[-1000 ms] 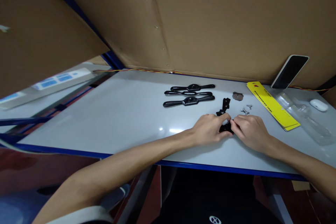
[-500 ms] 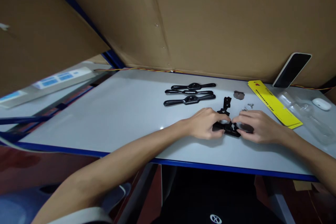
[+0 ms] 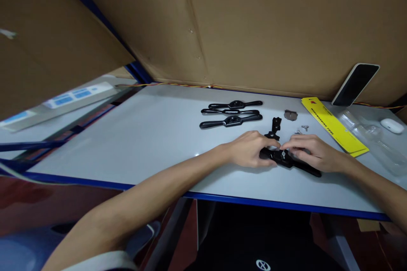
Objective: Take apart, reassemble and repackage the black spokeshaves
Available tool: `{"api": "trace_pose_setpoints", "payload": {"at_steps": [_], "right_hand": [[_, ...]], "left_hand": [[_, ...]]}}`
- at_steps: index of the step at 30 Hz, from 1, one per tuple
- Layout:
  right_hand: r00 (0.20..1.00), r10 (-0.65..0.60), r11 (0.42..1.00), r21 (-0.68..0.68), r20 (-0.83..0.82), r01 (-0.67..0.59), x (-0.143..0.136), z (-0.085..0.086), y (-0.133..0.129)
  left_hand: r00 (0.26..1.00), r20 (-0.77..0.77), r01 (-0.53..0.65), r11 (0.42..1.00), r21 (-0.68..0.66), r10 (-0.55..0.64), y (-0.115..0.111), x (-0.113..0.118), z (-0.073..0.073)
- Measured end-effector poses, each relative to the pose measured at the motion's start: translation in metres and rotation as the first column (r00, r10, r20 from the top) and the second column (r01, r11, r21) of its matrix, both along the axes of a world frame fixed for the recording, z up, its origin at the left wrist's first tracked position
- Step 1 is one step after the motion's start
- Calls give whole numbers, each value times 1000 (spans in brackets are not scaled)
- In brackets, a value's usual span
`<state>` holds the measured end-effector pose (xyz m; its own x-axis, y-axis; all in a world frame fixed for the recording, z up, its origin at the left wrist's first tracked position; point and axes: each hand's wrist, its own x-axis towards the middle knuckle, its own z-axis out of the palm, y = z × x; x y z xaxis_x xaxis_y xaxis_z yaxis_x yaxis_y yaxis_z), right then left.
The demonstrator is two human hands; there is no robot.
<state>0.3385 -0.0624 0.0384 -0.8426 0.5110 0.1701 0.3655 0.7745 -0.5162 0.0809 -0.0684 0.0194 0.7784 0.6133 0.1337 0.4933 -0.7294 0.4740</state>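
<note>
A black spokeshave [image 3: 285, 159] lies at an angle near the front of the table, a small silvery screw at its middle. My left hand [image 3: 252, 149] is closed around its left handle, thumb in front and fingers behind. Over the middle part, my right hand [image 3: 313, 152] has its index fingertip at the back edge, with thumb and finger apart; the right handle sticks out below it. Just behind is a flat black notched part [image 3: 276, 127]. Small silvery thumb screws [image 3: 305, 128] lie behind my right hand, partly hidden by it. Farther back is a grey metal plate [image 3: 290, 114].
Several black spokeshaves [image 3: 233, 121] lie in a group at the back middle. To the right are a yellow card [image 3: 333, 127], clear plastic packaging [image 3: 386, 152], a white earbud case [image 3: 391, 125] and a phone [image 3: 355, 85] leaning on the cardboard wall [image 3: 270, 29].
My right thumb has come away from the spokeshave's front edge, and the right hand has shifted slightly right. The right handle now shows. My left hand keeps its grip.
</note>
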Motion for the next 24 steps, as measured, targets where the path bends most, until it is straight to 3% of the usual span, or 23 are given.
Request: {"api": "trace_pose_setpoints", "payload": {"at_steps": [4, 12, 18, 24], "right_hand": [[997, -63, 998, -23, 42, 64, -2, -1, -2], [987, -139, 953, -262, 78, 155, 5, 4, 5], [962, -186, 973, -97, 199, 208, 10, 11, 0], [949, -235, 971, 5, 209, 239, 10, 3, -1]], "left_hand": [[1000, -15, -20, 1000, 1, 20, 1, 0, -1], [997, 5, -81, 996, 42, 81, 1, 1, -10], [990, 65, -125, 992, 18, 124, 1, 0, -10], [990, 78, -120, 992, 41, 117, 2, -2, -11]]}}
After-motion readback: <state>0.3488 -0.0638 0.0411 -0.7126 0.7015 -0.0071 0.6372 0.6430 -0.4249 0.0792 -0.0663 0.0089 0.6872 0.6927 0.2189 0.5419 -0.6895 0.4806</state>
